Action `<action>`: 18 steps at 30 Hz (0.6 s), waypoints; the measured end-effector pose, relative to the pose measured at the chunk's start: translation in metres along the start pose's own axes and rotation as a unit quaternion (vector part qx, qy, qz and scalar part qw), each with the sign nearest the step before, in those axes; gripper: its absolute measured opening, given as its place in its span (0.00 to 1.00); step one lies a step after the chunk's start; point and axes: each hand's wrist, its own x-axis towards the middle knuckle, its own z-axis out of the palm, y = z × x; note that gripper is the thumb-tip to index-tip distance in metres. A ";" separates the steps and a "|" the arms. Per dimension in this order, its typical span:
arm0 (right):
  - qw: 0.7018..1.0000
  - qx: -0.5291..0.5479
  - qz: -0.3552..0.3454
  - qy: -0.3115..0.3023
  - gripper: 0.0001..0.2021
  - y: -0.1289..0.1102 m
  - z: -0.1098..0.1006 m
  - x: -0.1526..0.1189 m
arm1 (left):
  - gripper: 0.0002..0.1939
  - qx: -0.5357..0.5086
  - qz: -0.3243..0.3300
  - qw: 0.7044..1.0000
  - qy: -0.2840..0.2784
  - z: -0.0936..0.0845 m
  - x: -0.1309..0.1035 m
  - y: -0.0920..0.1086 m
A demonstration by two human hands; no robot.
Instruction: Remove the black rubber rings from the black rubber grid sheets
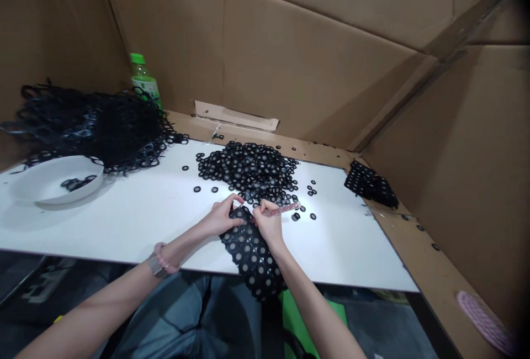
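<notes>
A black sheet (252, 254) dotted with round grey discs lies over the front edge of the white table and hangs toward the lap. My left hand (226, 216) grips its upper left edge between thumb and fingers. In my right hand (270, 225) is a slim pinkish pen-like tool (284, 209), its tip end hidden by the fingers at the sheet's top. Just beyond both hands spreads a pile of small black rings (252, 168) with pale centres.
A white bowl (28, 185) holding a few black pieces stands at left, before a heap of black strips (95, 124) and a green-capped bottle (144, 80). Another dotted black sheet (370, 183) lies right. Cardboard walls (310, 61) enclose the table (343, 243).
</notes>
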 end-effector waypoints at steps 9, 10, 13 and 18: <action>0.995 -0.084 -0.054 -0.021 0.12 -0.005 0.005 -0.004 | 0.16 -0.091 -0.031 0.995 0.027 0.007 0.004 -0.007; 0.995 -0.079 -0.055 -0.016 0.12 -0.004 0.005 -0.004 | 0.16 -0.100 -0.034 0.994 0.025 0.006 0.004 -0.008; 1.000 -0.005 -0.012 -0.007 0.13 -0.003 0.002 -0.001 | 0.19 -0.098 -0.035 0.995 -0.009 0.002 0.006 -0.008; 0.983 0.159 0.067 0.063 0.15 -0.003 -0.004 0.000 | 0.22 -0.020 -0.043 0.996 -0.071 -0.009 0.013 0.001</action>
